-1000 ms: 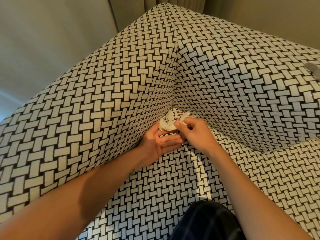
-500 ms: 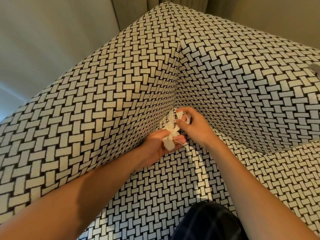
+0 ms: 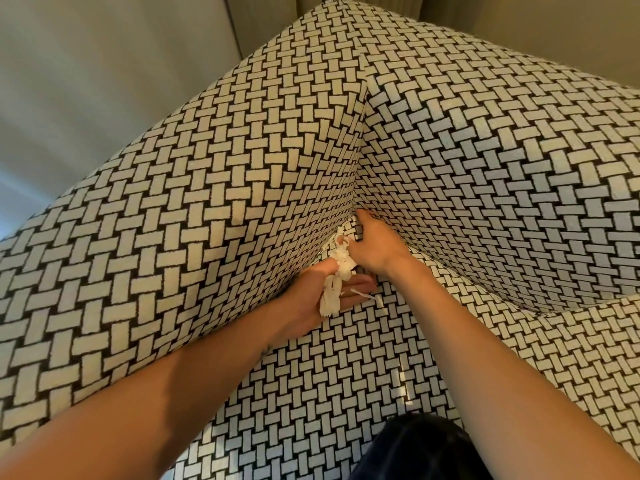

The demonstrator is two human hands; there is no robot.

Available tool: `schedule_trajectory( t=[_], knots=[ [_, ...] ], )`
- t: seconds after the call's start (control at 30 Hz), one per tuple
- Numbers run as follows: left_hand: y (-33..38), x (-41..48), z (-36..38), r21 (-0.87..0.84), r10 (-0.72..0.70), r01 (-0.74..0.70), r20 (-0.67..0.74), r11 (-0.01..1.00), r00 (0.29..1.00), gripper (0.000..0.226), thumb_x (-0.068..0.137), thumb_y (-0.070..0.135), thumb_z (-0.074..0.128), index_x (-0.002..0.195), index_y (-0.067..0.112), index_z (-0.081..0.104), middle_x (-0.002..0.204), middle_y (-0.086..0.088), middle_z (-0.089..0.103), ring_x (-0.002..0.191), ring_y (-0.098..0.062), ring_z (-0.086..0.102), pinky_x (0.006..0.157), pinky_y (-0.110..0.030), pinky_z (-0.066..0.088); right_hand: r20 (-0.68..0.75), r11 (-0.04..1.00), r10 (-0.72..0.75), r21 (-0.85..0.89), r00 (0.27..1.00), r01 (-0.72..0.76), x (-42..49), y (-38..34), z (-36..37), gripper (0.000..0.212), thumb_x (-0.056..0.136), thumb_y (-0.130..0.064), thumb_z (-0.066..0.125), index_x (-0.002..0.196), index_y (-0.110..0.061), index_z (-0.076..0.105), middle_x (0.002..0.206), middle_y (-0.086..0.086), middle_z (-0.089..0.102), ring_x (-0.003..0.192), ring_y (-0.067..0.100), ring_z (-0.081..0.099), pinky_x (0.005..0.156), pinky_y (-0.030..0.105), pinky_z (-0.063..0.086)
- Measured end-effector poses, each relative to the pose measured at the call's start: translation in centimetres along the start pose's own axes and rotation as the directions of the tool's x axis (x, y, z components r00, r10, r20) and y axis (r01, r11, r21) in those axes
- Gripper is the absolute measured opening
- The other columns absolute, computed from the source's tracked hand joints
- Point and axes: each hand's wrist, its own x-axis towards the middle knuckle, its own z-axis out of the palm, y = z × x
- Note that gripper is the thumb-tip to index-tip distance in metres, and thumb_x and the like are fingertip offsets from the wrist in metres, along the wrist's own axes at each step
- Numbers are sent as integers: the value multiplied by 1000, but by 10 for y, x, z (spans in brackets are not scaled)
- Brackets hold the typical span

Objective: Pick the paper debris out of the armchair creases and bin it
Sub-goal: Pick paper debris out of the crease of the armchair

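Grey wall (image 3: 104,81) behind at the upper left, curtain folds (image 3: 266,15) along the top edge. Most of the view is the armchair (image 3: 485,168), upholstered in a black-and-cream basketweave print. Two upright panels meet at a vertical seam, and the seat (image 3: 329,393) runs into them at the inner corner (image 3: 356,211).

Paper debris (image 3: 341,268): a white, shredded, crumpled wad sitting right at that corner, where the seat meets the panel on the view's left. It lies between the two hands and touches both.

Left hand (image 3: 311,299): palm turned up, low against the left-side panel, forearm lying along that panel's base. The fingers are mostly straight and point toward the corner. The thumb is folded over and clamps the lower part of the wad onto the palm. A tail of paper hangs over the edge of the hand. One thin loose strip (image 3: 363,294) trails across the fingertips toward the seat.

Right hand (image 3: 375,245): back of the hand toward the camera, reaching in from the right. The fingertips are pushed down into the corner crease and hidden by the hand itself. The thumb tip rests on the top of the wad. Can't tell whether this hand actually grips paper or only presses into the gap.

The upper shreds of the wad sit in the crease line against the left-side panel, partly blocked by the right thumb.

Dark checked garment (image 3: 415,452) at the bottom edge, overlapping the front of the seat between the forearms.
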Motion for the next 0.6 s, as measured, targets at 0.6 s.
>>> schedule_trajectory(
  t=[0.6],
  knots=[
    [-2, 0, -2, 21, 20, -20, 36, 1000, 999, 38, 104, 19, 29, 129, 5, 54, 100, -20, 76, 95, -29, 75, 87, -36, 60, 223, 993, 111, -55, 969, -101, 27, -13, -8, 76, 93, -55, 58, 157, -19, 36, 155, 7, 46, 138, 29, 48, 116, 41, 39]
  ],
)
